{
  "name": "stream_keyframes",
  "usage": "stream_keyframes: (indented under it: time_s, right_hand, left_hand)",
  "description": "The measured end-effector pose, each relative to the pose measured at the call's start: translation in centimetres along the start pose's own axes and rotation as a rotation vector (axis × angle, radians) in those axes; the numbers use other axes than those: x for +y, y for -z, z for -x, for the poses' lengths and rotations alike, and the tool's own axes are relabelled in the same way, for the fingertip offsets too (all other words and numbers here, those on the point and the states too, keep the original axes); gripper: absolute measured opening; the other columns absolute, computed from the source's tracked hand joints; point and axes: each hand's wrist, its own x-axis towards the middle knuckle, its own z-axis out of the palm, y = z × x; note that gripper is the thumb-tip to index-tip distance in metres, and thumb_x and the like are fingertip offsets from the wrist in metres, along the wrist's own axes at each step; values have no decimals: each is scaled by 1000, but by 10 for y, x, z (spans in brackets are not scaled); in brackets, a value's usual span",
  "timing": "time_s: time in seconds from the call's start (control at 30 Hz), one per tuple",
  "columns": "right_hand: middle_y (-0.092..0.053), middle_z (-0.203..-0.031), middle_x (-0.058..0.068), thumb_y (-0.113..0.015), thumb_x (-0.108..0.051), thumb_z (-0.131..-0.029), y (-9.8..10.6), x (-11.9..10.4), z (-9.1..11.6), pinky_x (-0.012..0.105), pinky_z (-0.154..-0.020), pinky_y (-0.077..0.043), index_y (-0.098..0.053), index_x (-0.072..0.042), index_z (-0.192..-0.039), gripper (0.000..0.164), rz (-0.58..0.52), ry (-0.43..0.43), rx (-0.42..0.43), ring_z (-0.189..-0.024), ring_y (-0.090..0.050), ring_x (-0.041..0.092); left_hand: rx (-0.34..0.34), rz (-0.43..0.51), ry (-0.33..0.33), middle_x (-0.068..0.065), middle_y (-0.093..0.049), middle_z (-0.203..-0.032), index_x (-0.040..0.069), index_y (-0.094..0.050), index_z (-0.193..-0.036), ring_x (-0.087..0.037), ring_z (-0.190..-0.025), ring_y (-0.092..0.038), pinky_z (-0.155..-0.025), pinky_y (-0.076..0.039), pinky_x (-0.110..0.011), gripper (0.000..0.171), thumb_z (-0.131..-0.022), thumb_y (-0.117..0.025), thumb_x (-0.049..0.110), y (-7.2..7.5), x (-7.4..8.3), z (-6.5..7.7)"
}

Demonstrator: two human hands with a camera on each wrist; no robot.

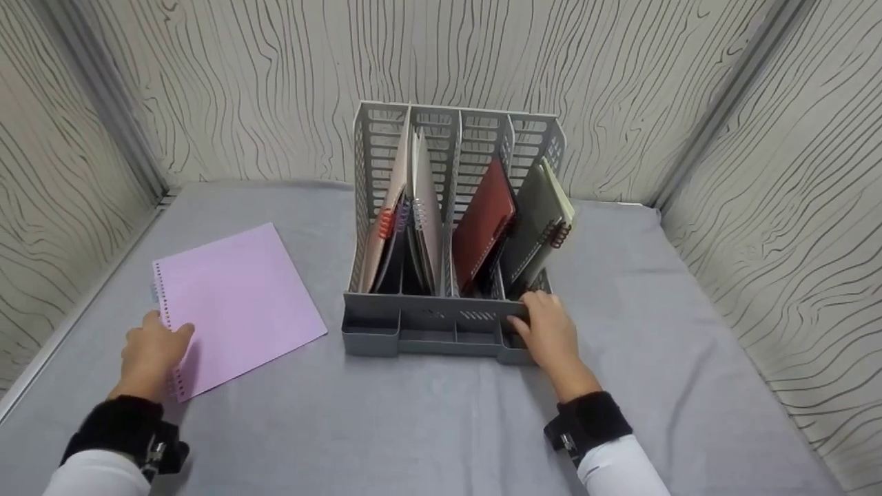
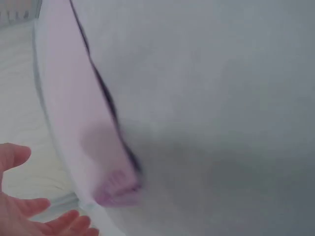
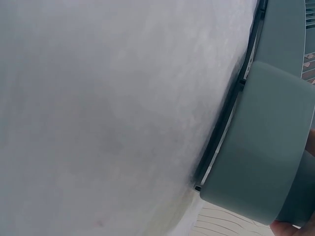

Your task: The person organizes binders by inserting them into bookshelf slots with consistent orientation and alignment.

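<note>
A purple ring-bound notebook (image 1: pixel 238 303) lies flat at the left, its punched edge toward my left hand (image 1: pixel 153 351). The thumb reaches over that edge while the other fingers are spread beside it; the left wrist view shows fingers (image 2: pixel 61 221) apart from the cover. My right hand (image 1: pixel 551 329) grips the front right corner of a grey desk file organizer (image 1: pixel 368 342), thumb over the small front compartment. In the right wrist view only bits of fingers show past the organizer's rounded corner (image 3: pixel 256 147).
Upright in the organizer's slots are a pinkish notebook (image 1: pixel 395 186), a pale one (image 1: pixel 428 200), a red one (image 1: pixel 486 220) and a dark grey-green one (image 1: pixel 530 220). A grey cloth (image 1: pixel 427 427) covers the table, with wood-patterned panels (image 1: pixel 262 89) at back and sides.
</note>
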Motion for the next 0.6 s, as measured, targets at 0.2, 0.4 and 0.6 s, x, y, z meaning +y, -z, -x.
stream_keyframes:
  time_s: [0.2,0.4,0.6]
  right_hand:
    - [-57,-92,8,-71,-21,-83,-1,2,2,42,-68,-44,-55,-8,-91,22,-10,-6,-3,-86,-49,27]
    - [-57,-91,9,-71,-21,-83,-3,1,3,43,-70,-44,-55,-8,-89,21,-9,-6,-13,-87,-50,28]
    - [-57,-92,9,-70,-22,-84,1,-1,0,44,-69,-44,-56,-7,-91,22,-8,-21,-29,-89,-50,28]
  left_hand:
    - [-55,-52,46,-44,-29,-118,-17,-11,-136,-48,-97,-41,-83,-40,-57,78,-92,-46,37,-1,-13,4]
    - [-42,-142,41,-34,-42,-96,-21,-28,-119,-39,-81,-46,-62,-43,-42,54,-91,-45,22,-5,-18,5]
    - [-53,-132,43,-21,-46,-75,-18,-39,-106,-30,-65,-48,-51,-41,-35,35,-92,-36,15,-4,-22,0]
